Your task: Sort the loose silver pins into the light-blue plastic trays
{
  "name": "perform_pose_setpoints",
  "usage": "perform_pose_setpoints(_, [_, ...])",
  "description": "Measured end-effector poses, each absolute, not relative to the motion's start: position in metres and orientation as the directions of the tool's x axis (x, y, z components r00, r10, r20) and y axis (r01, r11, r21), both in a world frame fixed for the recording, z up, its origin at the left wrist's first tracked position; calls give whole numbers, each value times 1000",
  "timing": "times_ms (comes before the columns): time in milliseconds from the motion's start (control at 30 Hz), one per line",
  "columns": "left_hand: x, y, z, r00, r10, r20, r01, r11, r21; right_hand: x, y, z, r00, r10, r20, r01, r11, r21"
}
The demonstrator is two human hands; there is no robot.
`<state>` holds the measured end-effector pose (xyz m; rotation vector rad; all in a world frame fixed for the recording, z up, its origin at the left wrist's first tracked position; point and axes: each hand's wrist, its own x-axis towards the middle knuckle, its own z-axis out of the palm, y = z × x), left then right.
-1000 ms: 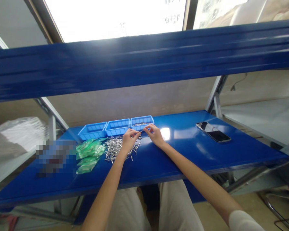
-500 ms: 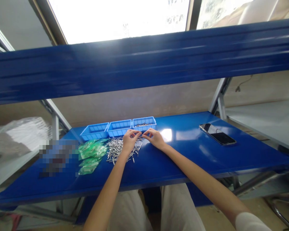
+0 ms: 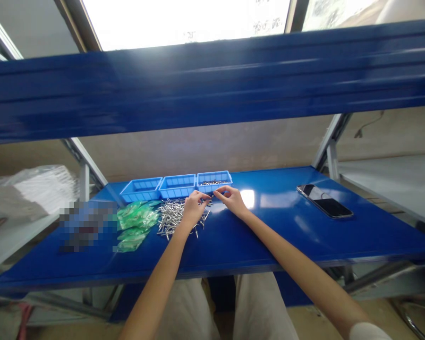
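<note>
My left hand (image 3: 194, 208) reaches over the right side of a loose pile of thin silver pins (image 3: 170, 218) that look like blind rivets. Its thumb and fingers are pinched together. My right hand (image 3: 233, 200) faces it from the right, also in a pinch, with the fingertips of both hands nearly meeting. A small dark piece shows between the fingertips, too tiny to name. Just behind the hands stands a blue tray (image 3: 230, 178) with small metal pieces inside. My left hand hides part of the pile.
Two more blue trays (image 3: 162, 194) stand in the row to the left. Green plastic bags (image 3: 136, 218) lie left of the pile, beside a blurred-out patch. A phone (image 3: 327, 203) lies at the right of the blue table (image 3: 269, 245). A blue shelf beam (image 3: 212, 89) crosses above.
The view has shifted slightly. My hands stay close together in a pinch, with the fingertips a little farther apart than before. The pile and trays look the same.
</note>
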<state>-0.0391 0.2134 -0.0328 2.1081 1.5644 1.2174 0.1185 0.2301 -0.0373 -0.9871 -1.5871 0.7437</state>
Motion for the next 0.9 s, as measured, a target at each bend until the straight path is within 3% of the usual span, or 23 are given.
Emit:
perform_pose_setpoints(167, [-44,214,-33,21,870,493,745,-342,572,126,232,-34,6,916,401,235,388,-891])
perform_pose_setpoints(333, [-46,213,-29,-110,849,517,774,-252,580,137,232,-28,-206,949,239,233,284,-930])
perform_pose_setpoints(567, [-46,214,-29,-143,843,518,755,-246,608,133,237,-22,-146,951,271,66,283,-957])
perform_pose_setpoints(700, [-50,215,-31,-166,832,530,729,-258,634,131,231,-27,-256,921,295,274,361,-891])
perform_pose_setpoints(900, [-51,215,-30,-154,849,505,744,-236,625,126,221,-42,-280,888,364,654,454,-605])
